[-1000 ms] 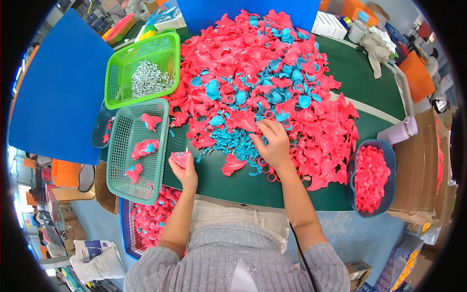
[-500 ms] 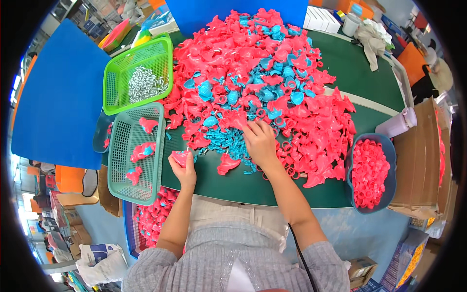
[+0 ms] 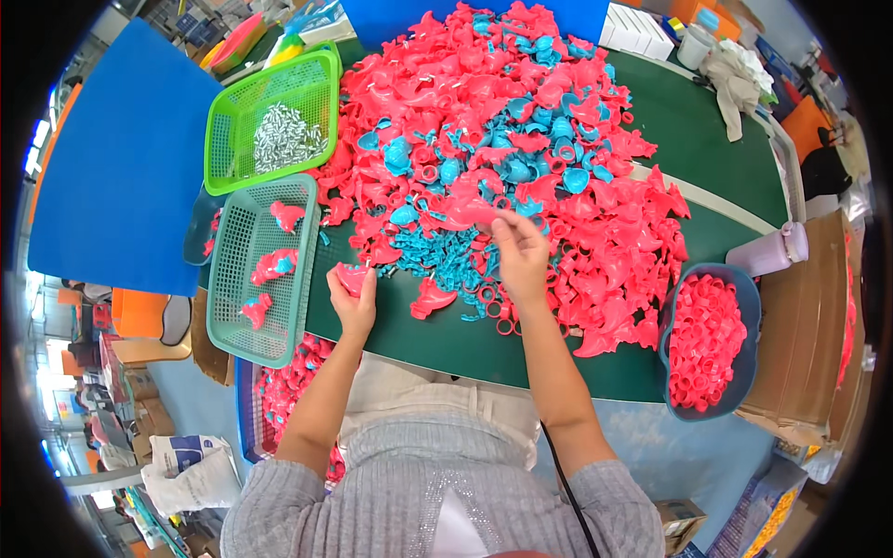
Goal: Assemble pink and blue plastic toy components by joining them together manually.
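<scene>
My left hand [image 3: 354, 307] is closed around a pink plastic toy part [image 3: 353, 277] near the table's front edge. Over the middle of the heap, my right hand [image 3: 522, 259] pinches a curved pink plastic shell [image 3: 468, 208] at its narrow end. Beneath that hand lie small turquoise plastic pieces [image 3: 430, 259], and a loose pink part [image 3: 433, 298] rests on the green tabletop between my hands. Pink and turquoise shells [image 3: 400, 84] are piled high beyond both hands. To the left, a grey-green basket [image 3: 216, 312] holds a few pink-and-turquoise toys.
A bright green basket [image 3: 212, 158] contains small silvery pins. At the right stands a dark tub [image 3: 752, 372] of pink rings, beside a lilac bottle [image 3: 765, 253] and a cardboard box [image 3: 791, 325]. Below the table's left edge is a crate of pink parts [image 3: 293, 400].
My right hand has drawn a curved pink shell up from the heap and shifted slightly right. My left hand keeps its pink part, turned a little. The whole view has shifted slightly.
</scene>
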The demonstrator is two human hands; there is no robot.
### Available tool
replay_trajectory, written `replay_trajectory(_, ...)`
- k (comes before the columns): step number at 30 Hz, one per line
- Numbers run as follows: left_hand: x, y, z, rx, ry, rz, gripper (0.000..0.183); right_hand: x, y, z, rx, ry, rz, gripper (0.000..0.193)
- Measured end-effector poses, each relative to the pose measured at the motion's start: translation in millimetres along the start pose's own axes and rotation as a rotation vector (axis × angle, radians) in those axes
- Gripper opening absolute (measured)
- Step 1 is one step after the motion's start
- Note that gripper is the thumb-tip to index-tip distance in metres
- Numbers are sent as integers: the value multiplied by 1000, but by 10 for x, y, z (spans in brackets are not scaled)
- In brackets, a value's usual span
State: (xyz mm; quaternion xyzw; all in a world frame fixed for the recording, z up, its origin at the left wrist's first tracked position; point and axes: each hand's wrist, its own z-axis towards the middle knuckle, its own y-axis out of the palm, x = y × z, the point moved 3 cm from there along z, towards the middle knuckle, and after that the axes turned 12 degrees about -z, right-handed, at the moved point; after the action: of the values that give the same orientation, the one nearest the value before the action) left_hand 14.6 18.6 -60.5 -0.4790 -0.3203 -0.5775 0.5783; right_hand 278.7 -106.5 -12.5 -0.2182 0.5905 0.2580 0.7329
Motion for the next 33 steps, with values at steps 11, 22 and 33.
replay_trajectory(11,15,-12,15,21,9,111,47,249,-80,86,-117,416,771,17)
replay_trajectory(22,99,57,17,7,11,185,48,184,51,-72,-212,602,998,16)
replay_trajectory(33,88,78,30,-49,23,164,44,160,132,-107,-382,596,1383,30)
